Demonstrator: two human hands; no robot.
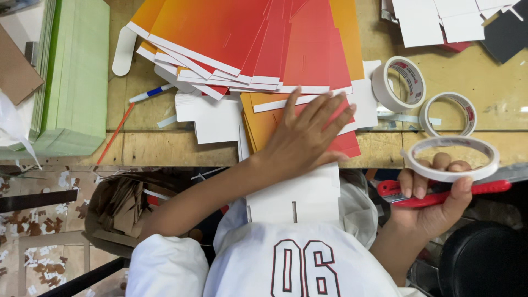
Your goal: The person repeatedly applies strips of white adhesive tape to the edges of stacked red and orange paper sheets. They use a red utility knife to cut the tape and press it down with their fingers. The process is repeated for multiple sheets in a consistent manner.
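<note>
Hands: left flat on orange card; right grasping tape roll and red cutter (two tape rolls beyond).

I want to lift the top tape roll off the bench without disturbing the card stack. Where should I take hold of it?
The top tape roll lies flat with its open core facing up, clear of the red-orange card sheets. Probably best from above: one finger inside the core, thumb on the outer rim at its right side, away from the sheets.
</note>
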